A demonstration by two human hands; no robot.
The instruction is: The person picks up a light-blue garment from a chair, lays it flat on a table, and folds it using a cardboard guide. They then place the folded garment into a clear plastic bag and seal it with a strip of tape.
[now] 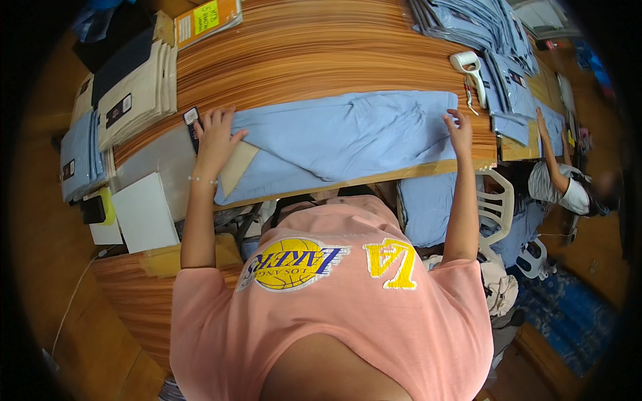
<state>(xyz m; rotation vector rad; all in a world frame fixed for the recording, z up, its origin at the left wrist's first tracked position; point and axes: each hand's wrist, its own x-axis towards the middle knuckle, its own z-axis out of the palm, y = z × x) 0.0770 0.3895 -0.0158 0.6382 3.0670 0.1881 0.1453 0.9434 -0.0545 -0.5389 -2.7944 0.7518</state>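
Folded lengthwise along the table's near edge lies a pair of light blue trousers (pixel 348 130), wrinkled toward the right end. My left hand (pixel 216 137) rests on the left end with its fingers spread, next to a dark hang tag (pixel 192 123). A beige patch (pixel 238 167) shows beside that wrist, at the same end of the trousers. At the opposite end my right hand (pixel 459 132) has its fingers curled at the cloth's edge, pinching it loosely. The fingertips there are small and partly hidden.
Folded beige garments (pixel 137 97) and blue ones (pixel 81 157) are stacked at left, near white boards (pixel 145 212). Blue piles (pixel 461 27) stand at the far right, beside a white handheld tool (pixel 468 65). A white plastic chair (pixel 495 207) and another person (pixel 562 180) are at right.
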